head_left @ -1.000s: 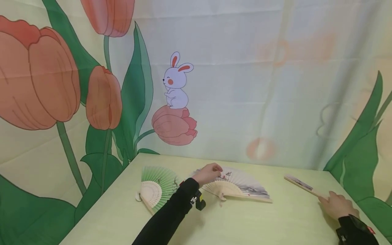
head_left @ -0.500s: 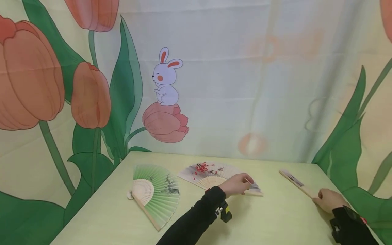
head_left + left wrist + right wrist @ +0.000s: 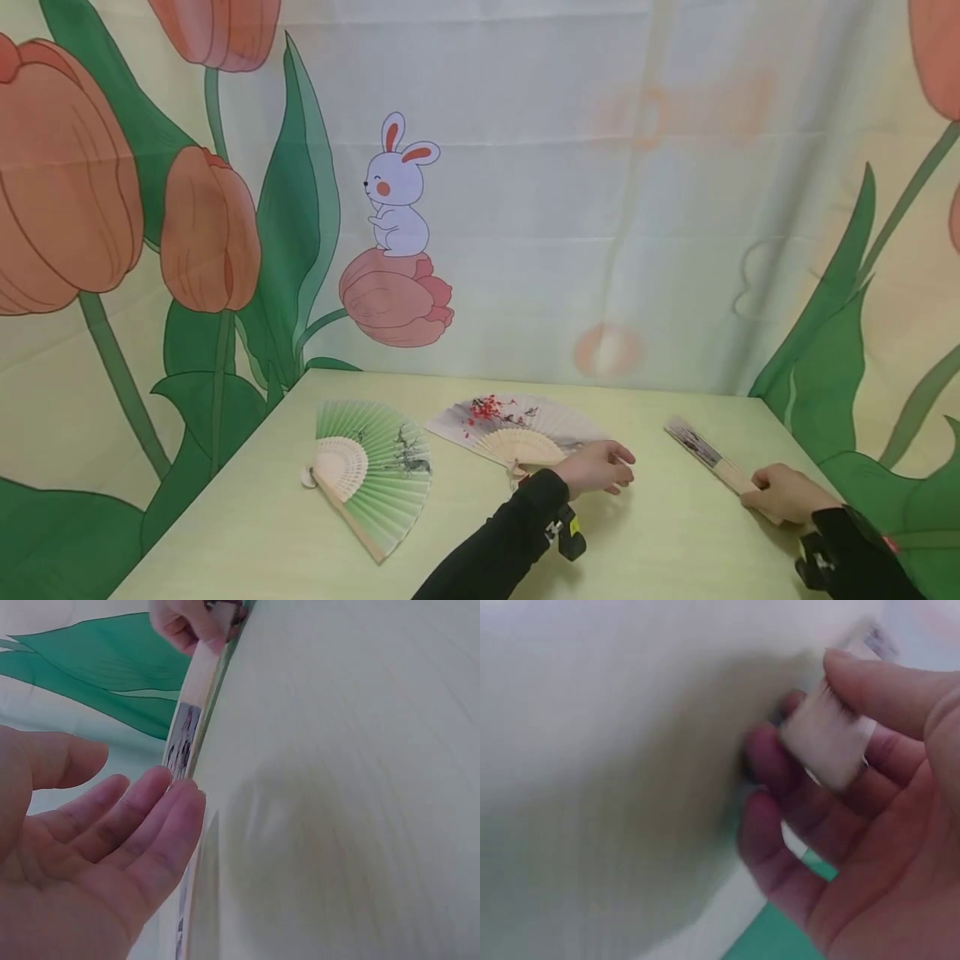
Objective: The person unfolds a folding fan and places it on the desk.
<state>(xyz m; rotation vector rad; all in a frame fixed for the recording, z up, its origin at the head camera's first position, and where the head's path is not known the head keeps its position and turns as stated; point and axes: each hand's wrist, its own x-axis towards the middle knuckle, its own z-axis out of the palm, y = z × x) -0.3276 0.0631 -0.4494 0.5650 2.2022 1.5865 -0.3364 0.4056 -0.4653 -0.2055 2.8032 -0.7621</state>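
My right hand (image 3: 791, 493) grips the wooden end of a folded hand fan (image 3: 701, 450) at the right side of the table; in the right wrist view the thumb and fingers (image 3: 769, 761) close round its pale sticks (image 3: 829, 739). My left hand (image 3: 600, 467) hovers with loosely bent fingers over the right end of a spread white fan (image 3: 487, 421) printed with red blossoms. Nothing lies between the left thumb and fingers (image 3: 161, 840) in the left wrist view. Farther left lies a spread green fan (image 3: 382, 475) with a dark branch print.
The pale yellow-green table (image 3: 480, 550) runs back to a hanging cloth (image 3: 525, 208) printed with tulips and a rabbit. A short tassel hangs at the white fan's pivot. The table's right edge passes close by my right hand.
My left hand has moved right across the white fan, uncovering its blossom print. My right hand keeps hold of the folded fan, which has shifted slightly. The head view has turned right.
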